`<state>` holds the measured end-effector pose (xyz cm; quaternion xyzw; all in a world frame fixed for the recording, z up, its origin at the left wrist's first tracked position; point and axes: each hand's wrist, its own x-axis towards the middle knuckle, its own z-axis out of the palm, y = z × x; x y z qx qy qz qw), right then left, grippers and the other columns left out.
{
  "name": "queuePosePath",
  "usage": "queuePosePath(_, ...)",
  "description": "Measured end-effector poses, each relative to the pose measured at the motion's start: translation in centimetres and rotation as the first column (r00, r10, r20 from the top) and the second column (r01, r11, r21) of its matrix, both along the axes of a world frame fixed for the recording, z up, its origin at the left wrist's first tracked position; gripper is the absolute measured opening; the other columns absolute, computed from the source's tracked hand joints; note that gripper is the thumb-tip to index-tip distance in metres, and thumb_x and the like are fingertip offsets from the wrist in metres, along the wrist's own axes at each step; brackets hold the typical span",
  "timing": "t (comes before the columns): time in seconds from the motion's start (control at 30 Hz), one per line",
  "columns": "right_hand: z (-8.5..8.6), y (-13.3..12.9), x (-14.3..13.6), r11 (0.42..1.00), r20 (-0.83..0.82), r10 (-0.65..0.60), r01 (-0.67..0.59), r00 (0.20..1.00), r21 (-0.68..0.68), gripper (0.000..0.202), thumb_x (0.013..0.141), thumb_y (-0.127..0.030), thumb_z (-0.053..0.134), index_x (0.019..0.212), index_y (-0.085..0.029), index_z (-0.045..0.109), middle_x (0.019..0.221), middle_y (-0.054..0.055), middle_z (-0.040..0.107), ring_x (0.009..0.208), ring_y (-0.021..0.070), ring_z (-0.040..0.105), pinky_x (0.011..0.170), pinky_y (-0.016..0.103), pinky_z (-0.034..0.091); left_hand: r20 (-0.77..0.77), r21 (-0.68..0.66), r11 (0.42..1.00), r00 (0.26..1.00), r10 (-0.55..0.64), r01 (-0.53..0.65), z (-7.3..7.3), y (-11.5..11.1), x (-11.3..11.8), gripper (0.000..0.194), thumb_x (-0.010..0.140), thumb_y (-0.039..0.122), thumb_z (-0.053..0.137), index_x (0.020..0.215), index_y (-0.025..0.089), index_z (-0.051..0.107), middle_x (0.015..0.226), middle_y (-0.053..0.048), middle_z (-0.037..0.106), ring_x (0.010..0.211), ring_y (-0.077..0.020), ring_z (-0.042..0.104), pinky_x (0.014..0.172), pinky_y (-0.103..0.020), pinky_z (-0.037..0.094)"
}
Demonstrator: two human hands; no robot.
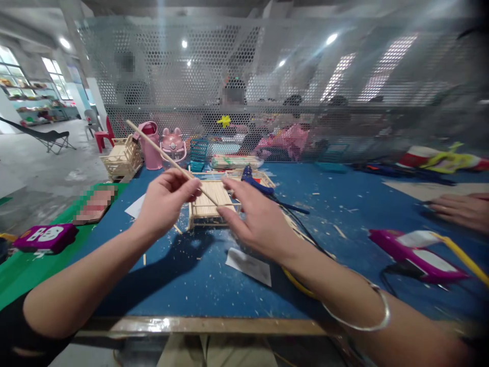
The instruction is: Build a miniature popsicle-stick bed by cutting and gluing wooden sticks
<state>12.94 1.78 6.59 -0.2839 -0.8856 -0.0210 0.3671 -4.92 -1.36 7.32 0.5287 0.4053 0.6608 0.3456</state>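
Note:
My left hand (168,196) pinches a thin wooden stick (158,148) between thumb and fingers. The stick slants from upper left down to the right. Beside its lower end is my right hand (255,216), thumb and forefinger apart; whether the thumb touches the stick I cannot tell. Behind and under the hands stands a small frame of pale wooden sticks (209,201) with a slatted top, partly hidden by them. A blue glue gun (256,184) lies just beyond my right hand.
A white paper piece (249,266) lies near the blue table's (160,288) front edge. Purple power strips (420,257) sit at right and left. A finished-looking stick model (121,157), pink jug (150,148) and bundled sticks (235,162) stand at the back. Another person's hand (460,210) rests at right.

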Motion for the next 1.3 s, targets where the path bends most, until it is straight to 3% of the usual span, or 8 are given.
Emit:
queuePosePath(0.23,-0.6,0.0,2.2,0.974,0.080,-0.157,0.168,0.984,-0.150,0.028,0.089,-0.028,0.031,0.097,-0.016,0.056,0.079,0.007,0.066,0.065,0.0168,0.059,0.056,0.025,0.038,-0.471,-0.026,0.999,0.882,0.024,-0.041,-0.5,-1.4,-0.1,0.033,0.072,0.033,0.061,0.100,0.017,0.054,0.082,-0.003,0.063,0.070,-0.0132,0.059,0.061,-0.025,0.047)
queuePosePath(0.37,-1.6,0.6,8.6,0.837,0.175,-0.462,0.492,0.870,-0.239,0.025,0.088,-0.032,0.034,0.096,-0.017,0.052,0.065,0.004,0.063,0.056,0.0172,0.057,0.052,0.024,0.034,-0.840,0.043,0.895,0.470,0.273,-0.444,-2.8,-2.5,-6.0,0.037,0.073,0.045,0.052,0.094,0.015,0.059,0.078,-0.006,0.061,0.068,-0.0186,0.056,0.064,-0.030,0.044)
queuePosePath(0.47,-2.7,1.0,12.1,0.754,0.408,-0.485,0.606,0.773,-0.252,0.028,0.088,-0.034,0.030,0.082,-0.020,0.053,0.063,0.003,0.062,0.058,0.0182,0.057,0.052,0.024,0.033,-0.958,-0.006,0.836,0.244,0.153,-0.549,-4.8,-2.9,-9.2,0.046,0.073,0.053,0.044,0.090,0.014,0.061,0.080,-0.010,0.062,0.070,-0.0243,0.058,0.062,-0.033,0.042)
queuePosePath(0.63,-3.8,1.8,13.0,0.648,0.659,-0.500,0.748,0.562,-0.146,0.033,0.088,-0.033,0.030,0.077,-0.021,0.059,0.075,0.006,0.067,0.070,0.0215,0.061,0.051,0.025,0.031,-0.968,-0.214,0.806,0.231,-0.099,-0.551,-6.7,-2.8,-10.1,0.041,0.075,0.055,0.041,0.076,0.020,0.061,0.075,-0.009,0.067,0.070,-0.0265,0.060,0.059,-0.031,0.039)
queuePosePath(0.77,-3.8,2.3,12.0,0.651,0.641,-0.520,0.748,0.565,-0.131,0.035,0.087,-0.038,0.033,0.085,-0.021,0.063,0.089,0.009,0.066,0.080,0.0247,0.061,0.056,0.029,0.039,-0.974,-0.202,0.803,0.202,-0.104,-0.561,-7.1,-2.4,-10.2,0.037,0.076,0.050,0.039,0.076,0.020,0.062,0.076,-0.010,0.069,0.070,-0.0274,0.062,0.060,-0.031,0.039)
queuePosePath(0.97,-2.8,2.3,10.8,0.772,0.295,-0.602,0.635,0.743,-0.026,0.042,0.084,-0.047,0.039,0.102,-0.015,0.059,0.109,0.015,0.056,0.092,0.0282,0.058,0.068,0.037,0.048,-0.990,-0.111,0.794,0.141,-0.032,-0.598,-5.6,-3.9,-10.9,0.038,0.083,0.039,0.029,0.085,0.016,0.060,0.075,-0.010,0.067,0.067,-0.0257,0.061,0.057,-0.031,0.038)
queuePosePath(1.13,-1.1,0.1,7.4,0.985,0.181,-0.171,0.170,0.969,0.017,0.034,0.087,-0.038,0.039,0.106,-0.016,0.057,0.107,0.012,0.060,0.099,0.0229,0.056,0.080,0.036,0.047,-0.970,0.144,0.882,0.113,0.216,-0.449,-4.7,-7.3,-8.4,0.030,0.086,0.036,0.035,0.091,0.020,0.060,0.085,-0.006,0.068,0.074,-0.0214,0.062,0.063,-0.027,0.043)
queuePosePath(1.3,0.1,-1.6,2.8,0.971,0.336,0.237,-0.217,0.912,-0.094,0.029,0.088,-0.035,0.041,0.107,-0.020,0.058,0.102,0.008,0.064,0.093,0.0192,0.058,0.075,0.030,0.046,-0.950,0.279,0.954,0.117,0.291,-0.107,-4.4,-7.1,-3.5,0.026,0.087,0.024,0.036,0.087,0.022,0.062,0.074,-0.002,0.067,0.065,-0.0146,0.060,0.053,-0.022,0.039)
